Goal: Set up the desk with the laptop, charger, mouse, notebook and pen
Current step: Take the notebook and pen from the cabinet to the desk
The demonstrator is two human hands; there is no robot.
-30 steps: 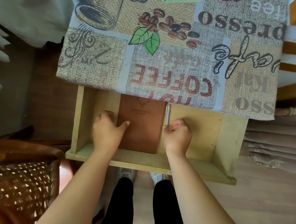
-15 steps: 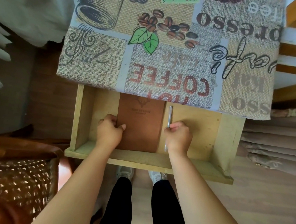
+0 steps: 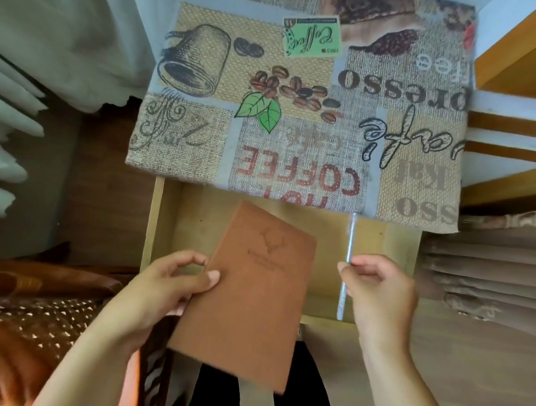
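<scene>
So far my desk shows only its coffee-print cloth across the twelve o'clock half of my view; I see no laptop, charger or mouse on it, so by my reckoning most of the setup is ahead of me. Below its near edge the wooden drawer stands pulled out, its bare floor showing on both sides of what I hold.

Next in size, the brown notebook is lifted and tilted, its top corner toward twelve o'clock over the drawer and its lower end hanging out past the drawer front toward six. My left hand grips it at its nine o'clock edge, thumb on the cover, fingers curled underneath.

Smallest is the silver pen, running nearly straight from twelve to six at about three o'clock from the notebook. My right hand pinches it partway along between thumb and curled fingers; its tip points up toward the cloth's edge.

I judge both items to be out of the drawer and in hand, not yet laid on the desk. Setting them down comes next, then finding the laptop, charger and mouse, none of which I can see.
</scene>
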